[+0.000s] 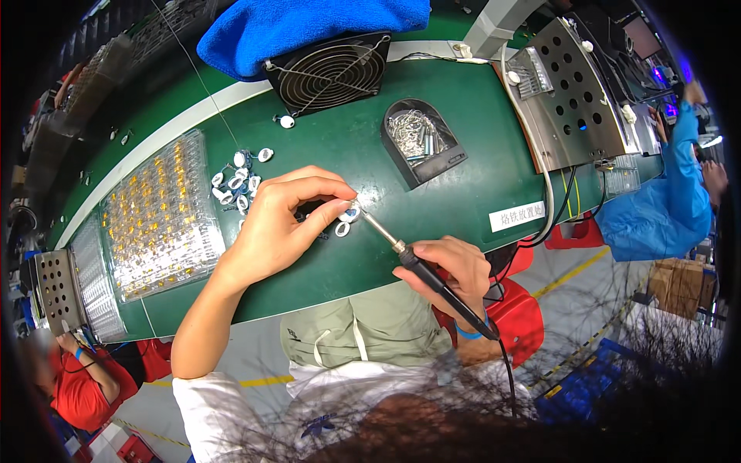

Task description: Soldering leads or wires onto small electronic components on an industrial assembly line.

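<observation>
My left hand (272, 224) is closed, thumb and forefinger pinching a small white and blue part (352, 211) over the green bench. In my right hand (457, 266) is a soldering iron (423, 274) with a black handle, its metal tip reaching the pinched part; whether they touch I cannot tell. A white oval piece (343, 229) lies just below the fingertips. Left of my left hand is a loose cluster of similar white oval parts (241, 179) with dark wires. Part of the bench under the left palm is hidden.
Clear plastic trays (158, 212) with yellow pieces lie at left. A black fan (330, 76) stands at the back under a blue towel (309, 31). A black bin (413, 171) holds metal bits. At right stand a perforated metal box (567, 89) and cables; co-workers sit on both sides.
</observation>
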{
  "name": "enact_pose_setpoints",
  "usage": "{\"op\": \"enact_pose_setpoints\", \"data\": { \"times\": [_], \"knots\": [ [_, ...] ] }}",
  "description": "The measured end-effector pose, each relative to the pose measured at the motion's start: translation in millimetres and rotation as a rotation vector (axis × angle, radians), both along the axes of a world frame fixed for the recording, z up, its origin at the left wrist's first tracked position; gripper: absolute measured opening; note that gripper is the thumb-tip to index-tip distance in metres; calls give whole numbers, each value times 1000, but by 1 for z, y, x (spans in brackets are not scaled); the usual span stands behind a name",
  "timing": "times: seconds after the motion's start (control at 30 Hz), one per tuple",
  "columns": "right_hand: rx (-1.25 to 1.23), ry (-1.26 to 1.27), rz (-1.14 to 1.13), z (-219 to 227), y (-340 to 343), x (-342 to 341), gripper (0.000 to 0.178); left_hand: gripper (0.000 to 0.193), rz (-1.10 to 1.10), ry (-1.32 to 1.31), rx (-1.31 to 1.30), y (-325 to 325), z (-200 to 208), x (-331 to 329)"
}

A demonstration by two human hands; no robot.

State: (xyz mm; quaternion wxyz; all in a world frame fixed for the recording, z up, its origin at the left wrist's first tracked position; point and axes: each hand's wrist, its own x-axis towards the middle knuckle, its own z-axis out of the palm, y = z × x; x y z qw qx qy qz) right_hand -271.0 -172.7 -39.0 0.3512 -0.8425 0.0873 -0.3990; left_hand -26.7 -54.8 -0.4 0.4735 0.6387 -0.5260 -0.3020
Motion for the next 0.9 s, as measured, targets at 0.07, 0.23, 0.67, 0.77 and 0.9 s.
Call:
{"op": "enact_pose_setpoints", "data": {
  "times": [0.07, 0.23, 0.67, 0.77, 0.9],
  "knots": [
    [-32, -12, 1, -2, -1, 3, 46, 13, 1, -1, 0, 0, 0, 0],
    [-52, -23, -1, -2, 0, 4, 43, 13, 3, -14, -8, 0, 0, 0],
    [-36, -41, 25, -3, -4, -4, 43, 13, 3, -21, 5, 0, 2, 0],
    [-24, -29, 27, 2, -9, -8, 46, 13, 7, -13, -6, 0, 1, -1],
    [-1, 13, 34, 5, -10, -7, 47, 13, 29, -7, -37, 3, -4, -2]
  ]
}}
